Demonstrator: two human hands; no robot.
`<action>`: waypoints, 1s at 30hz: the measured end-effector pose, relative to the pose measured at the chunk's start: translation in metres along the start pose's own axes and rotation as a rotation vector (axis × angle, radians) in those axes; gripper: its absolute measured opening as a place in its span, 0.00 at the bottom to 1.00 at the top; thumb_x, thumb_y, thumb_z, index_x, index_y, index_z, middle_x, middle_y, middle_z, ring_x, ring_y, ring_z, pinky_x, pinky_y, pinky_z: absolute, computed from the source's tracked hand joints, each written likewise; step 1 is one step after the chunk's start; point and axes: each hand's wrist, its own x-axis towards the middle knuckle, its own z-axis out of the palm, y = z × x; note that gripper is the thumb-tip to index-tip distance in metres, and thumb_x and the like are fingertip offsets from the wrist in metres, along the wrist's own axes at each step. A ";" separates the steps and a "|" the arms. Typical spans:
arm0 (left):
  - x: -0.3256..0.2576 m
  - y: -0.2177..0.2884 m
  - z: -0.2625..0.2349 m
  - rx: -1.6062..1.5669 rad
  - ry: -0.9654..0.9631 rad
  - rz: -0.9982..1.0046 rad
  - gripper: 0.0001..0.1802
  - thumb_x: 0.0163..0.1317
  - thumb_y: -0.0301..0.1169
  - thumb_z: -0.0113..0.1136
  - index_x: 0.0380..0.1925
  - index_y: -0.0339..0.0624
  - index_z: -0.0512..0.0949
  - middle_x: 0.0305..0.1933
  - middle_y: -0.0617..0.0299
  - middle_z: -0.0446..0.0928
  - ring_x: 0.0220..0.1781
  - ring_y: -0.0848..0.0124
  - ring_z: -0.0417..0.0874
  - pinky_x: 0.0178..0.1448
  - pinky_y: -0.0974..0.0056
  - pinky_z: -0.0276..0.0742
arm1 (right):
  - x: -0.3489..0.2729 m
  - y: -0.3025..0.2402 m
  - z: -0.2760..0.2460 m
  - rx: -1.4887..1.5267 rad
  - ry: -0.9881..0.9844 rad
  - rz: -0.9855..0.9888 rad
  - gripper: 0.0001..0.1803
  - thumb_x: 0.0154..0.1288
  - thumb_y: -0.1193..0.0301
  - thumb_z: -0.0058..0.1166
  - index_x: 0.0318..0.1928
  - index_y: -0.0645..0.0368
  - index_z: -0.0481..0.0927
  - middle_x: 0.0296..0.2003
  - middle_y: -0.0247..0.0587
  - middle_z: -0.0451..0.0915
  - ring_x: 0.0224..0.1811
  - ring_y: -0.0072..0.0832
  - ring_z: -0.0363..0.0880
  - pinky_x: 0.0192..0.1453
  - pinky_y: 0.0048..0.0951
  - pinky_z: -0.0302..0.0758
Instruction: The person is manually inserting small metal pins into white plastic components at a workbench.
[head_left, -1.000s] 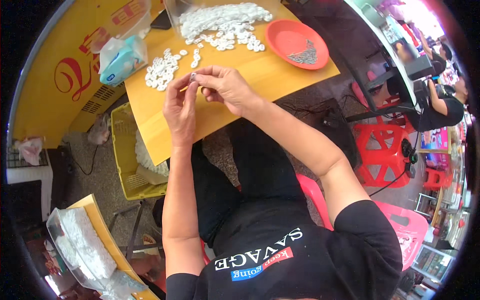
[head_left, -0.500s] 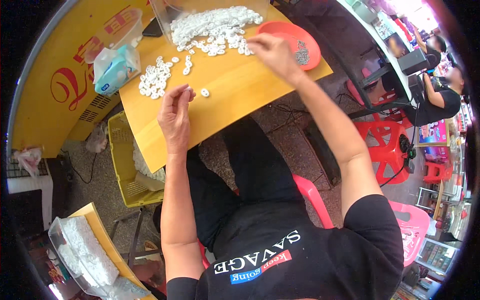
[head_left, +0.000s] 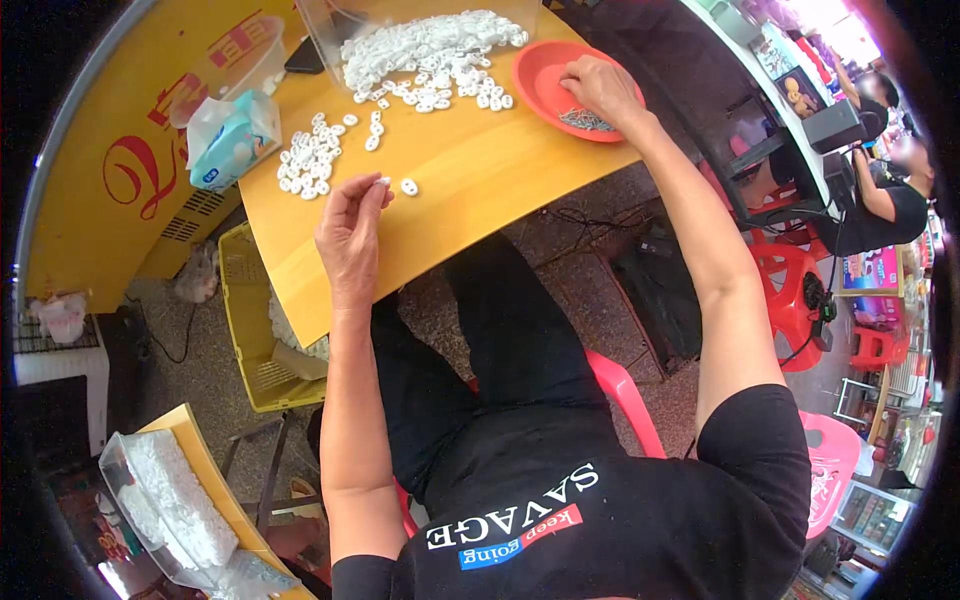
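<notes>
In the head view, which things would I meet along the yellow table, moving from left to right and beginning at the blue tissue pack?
Blue tissue pack → small group of white pieces → left hand → single white piece → red dish.

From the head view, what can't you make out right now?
In the head view:
- Whether the right hand grips anything: its own fingers hide that.
- Single metal pieces in the red dish: too small, overlapping, partly behind that hand.
- The exact shape of the white piece in the left hand: small, partly covered by fingers.
- The clear bin's far end: cut off by the top edge.
</notes>
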 end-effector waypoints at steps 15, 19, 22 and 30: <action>0.004 0.003 -0.007 -0.252 0.000 -0.035 0.11 0.66 0.25 0.57 0.45 0.29 0.74 0.40 0.52 0.81 0.41 0.67 0.83 0.49 0.65 0.80 | -0.006 -0.078 -0.034 0.816 0.073 0.001 0.11 0.68 0.70 0.54 0.46 0.64 0.80 0.34 0.29 0.80 0.32 0.14 0.76 0.37 0.17 0.74; 0.003 0.007 -0.007 -0.267 0.027 -0.062 0.13 0.64 0.25 0.59 0.47 0.29 0.74 0.39 0.53 0.81 0.39 0.69 0.83 0.48 0.67 0.79 | -0.024 -0.153 -0.038 1.250 -0.089 0.079 0.12 0.66 0.71 0.57 0.48 0.63 0.82 0.34 0.31 0.82 0.30 0.15 0.78 0.37 0.16 0.75; 0.003 0.008 -0.010 -0.363 -0.031 -0.130 0.14 0.63 0.27 0.62 0.46 0.30 0.75 0.39 0.53 0.81 0.39 0.69 0.83 0.47 0.67 0.79 | -0.032 -0.194 -0.031 1.391 -0.162 0.137 0.12 0.65 0.72 0.58 0.46 0.66 0.82 0.35 0.34 0.83 0.29 0.16 0.78 0.37 0.16 0.75; 0.002 0.002 -0.014 -0.419 -0.087 -0.218 0.11 0.63 0.29 0.63 0.41 0.33 0.78 0.36 0.55 0.82 0.37 0.71 0.83 0.45 0.69 0.79 | -0.029 -0.232 -0.006 1.499 -0.198 0.138 0.11 0.66 0.69 0.58 0.41 0.66 0.81 0.29 0.33 0.81 0.27 0.14 0.75 0.34 0.17 0.74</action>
